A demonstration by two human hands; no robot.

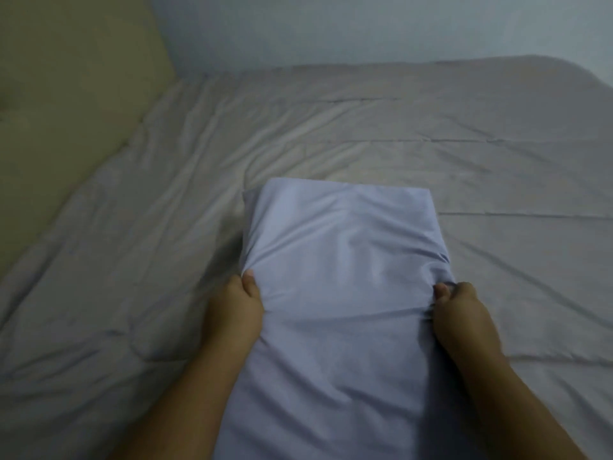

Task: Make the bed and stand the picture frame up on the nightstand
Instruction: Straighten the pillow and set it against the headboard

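A pale blue pillow [345,277] is held lengthwise over the bed, its far end pointing away from me. My left hand [235,310] grips its left side, thumb on top and fingers hidden underneath. My right hand [461,313] grips its right side, bunching the pillowcase. Below lies a grey quilted cover [365,127], spread out with creases on the left half. No picture frame or nightstand is in view.
A beige padded headboard [66,94] stands at the left. A pale wall [365,28] runs behind the bed. The bed's far right corner [570,71] curves away at the upper right.
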